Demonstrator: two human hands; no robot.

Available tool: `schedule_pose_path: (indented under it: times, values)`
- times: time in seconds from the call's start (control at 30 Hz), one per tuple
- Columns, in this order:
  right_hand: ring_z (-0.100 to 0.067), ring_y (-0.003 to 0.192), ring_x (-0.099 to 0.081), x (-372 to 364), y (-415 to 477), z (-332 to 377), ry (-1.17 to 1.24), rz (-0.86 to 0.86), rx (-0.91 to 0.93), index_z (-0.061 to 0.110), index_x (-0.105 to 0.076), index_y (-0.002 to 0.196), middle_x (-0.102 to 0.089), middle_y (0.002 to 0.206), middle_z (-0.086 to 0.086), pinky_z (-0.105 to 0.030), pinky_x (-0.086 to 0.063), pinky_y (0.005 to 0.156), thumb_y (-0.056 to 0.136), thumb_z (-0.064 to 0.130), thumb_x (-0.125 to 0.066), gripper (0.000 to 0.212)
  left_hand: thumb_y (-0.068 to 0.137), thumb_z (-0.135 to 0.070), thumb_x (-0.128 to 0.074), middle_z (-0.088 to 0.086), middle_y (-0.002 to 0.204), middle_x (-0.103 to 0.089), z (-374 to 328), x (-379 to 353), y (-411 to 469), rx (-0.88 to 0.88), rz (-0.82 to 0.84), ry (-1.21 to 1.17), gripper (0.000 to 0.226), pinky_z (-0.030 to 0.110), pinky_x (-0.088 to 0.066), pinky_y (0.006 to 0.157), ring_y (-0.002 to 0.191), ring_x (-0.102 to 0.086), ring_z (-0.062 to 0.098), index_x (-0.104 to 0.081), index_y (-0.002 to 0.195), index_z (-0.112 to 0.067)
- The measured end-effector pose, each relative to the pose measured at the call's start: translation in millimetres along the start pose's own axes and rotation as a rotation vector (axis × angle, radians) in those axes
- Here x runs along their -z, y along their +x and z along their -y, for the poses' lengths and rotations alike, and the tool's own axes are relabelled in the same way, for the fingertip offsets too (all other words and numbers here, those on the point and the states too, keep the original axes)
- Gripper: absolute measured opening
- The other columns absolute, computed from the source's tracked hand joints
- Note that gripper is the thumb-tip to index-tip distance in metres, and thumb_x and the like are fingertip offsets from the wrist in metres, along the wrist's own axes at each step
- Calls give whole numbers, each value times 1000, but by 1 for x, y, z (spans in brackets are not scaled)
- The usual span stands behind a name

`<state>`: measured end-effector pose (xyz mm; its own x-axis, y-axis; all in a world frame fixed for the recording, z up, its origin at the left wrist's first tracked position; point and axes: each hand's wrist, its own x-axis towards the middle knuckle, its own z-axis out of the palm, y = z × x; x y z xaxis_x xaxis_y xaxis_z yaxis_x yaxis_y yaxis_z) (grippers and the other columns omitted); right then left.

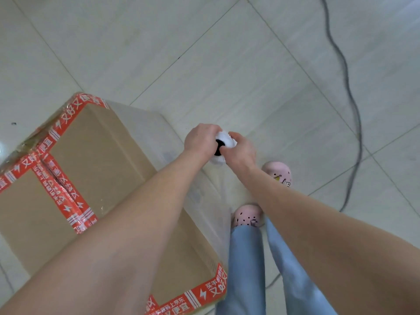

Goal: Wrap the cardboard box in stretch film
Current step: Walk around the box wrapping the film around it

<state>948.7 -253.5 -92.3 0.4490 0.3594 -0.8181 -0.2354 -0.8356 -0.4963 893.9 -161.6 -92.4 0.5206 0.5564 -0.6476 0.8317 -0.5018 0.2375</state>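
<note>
White film roll in curled hands: L hand, R hand (beside cardboard box)

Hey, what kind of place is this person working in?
Probably indoors, perhaps a home or small packing room: pale floor tiles, a loose cable trailing across them, and the person wears pink clogs.

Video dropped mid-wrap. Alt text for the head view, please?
The left hand and right hand grip a roll of stretch film, its dark core facing the camera, beside a cardboard box sealed with red tape. Clear film covers the box side nearest the roll. A dark cable lies on the tiled floor.
</note>
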Motion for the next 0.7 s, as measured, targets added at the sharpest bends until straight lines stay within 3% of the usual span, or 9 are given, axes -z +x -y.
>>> schedule_pose_path:
  times: [0.2,0.33,0.7]
  values:
    - [-30,93,-63,-4,7,35,-87,43,36,13,-58,118,-64,110,-9,-44,-54,81,82,10,-53,37,74,-4,-50,2,72,-57,20,16,14,128,-43,-96,16,28,-35,57,73,-53,26,-62,78,-12]
    - [-28,100,-62,-13,15,58,-160,101,57,13,-60,118,-65,113,-9,-42,-52,87,83,8,-53,36,74,-4,-51,6,84,-68,40,21,14,240,-95,-192,26,32,-48,66,82,-61,27,-69,90,-12]
    - [-26,97,-62,-42,23,77,-323,180,181,16,-63,115,-68,108,-7,-39,-52,84,80,12,-55,37,77,-7,-50,8,81,-66,70,23,3,395,-209,-310,20,32,-43,62,81,-61,29,-68,85,-9]
